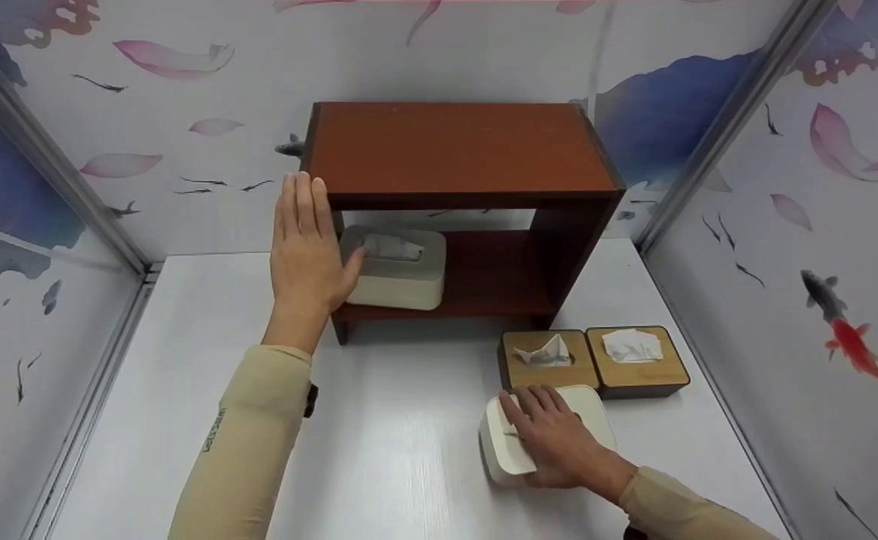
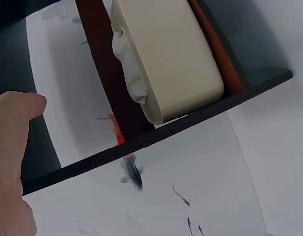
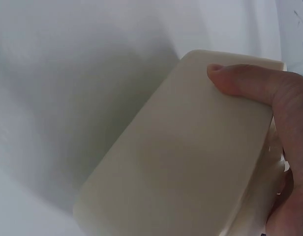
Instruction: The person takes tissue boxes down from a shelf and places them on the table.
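Note:
My left hand [image 1: 307, 259] lies with straight fingers against the left end of a brown wooden shelf [image 1: 461, 150]; its thumb reaches toward a cream tissue box [image 1: 401, 292] standing inside at the left. In the left wrist view that box [image 2: 176, 54] shows its side, with tissue at its slot. My right hand [image 1: 558, 442] grips a second cream tissue box [image 1: 498, 450] at the front right, fingers over its top. The right wrist view shows the thumb pressed on the side of this box [image 3: 176, 147].
Two wood-topped tissue boxes, a left one [image 1: 513, 375] and a right one [image 1: 641, 375], stand side by side just behind the held box, right of the shelf. Patterned panels enclose the white table [image 1: 379, 450] at the back and both sides.

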A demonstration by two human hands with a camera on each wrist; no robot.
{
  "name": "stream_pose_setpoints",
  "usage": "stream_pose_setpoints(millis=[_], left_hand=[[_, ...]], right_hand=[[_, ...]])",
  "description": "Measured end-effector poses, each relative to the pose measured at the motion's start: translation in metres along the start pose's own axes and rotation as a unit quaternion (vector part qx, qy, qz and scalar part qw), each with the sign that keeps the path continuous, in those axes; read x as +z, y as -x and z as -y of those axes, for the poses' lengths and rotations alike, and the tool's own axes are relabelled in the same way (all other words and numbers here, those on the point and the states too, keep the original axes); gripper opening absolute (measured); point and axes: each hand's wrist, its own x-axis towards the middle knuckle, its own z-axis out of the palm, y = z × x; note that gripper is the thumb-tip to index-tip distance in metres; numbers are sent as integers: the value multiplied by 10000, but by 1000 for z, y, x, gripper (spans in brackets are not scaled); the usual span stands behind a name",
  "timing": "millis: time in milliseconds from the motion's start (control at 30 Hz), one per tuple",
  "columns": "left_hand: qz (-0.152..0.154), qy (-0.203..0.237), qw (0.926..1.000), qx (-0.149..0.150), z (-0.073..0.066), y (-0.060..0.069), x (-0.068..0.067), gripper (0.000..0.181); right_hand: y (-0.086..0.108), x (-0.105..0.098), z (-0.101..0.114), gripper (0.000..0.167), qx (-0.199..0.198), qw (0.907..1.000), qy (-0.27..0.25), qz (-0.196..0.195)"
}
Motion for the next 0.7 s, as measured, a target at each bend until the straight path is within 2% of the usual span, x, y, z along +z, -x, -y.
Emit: stream_pose_setpoints(millis=[300,700], left_hand=[[84,-43,10000,16,0,-1,0,103],[74,7,10000,-6,-1,0,0,103]], right_hand=[[19,2,-35,122,-21,9999,169,-6],[46,5,-72,122,82,9999,124,40]])
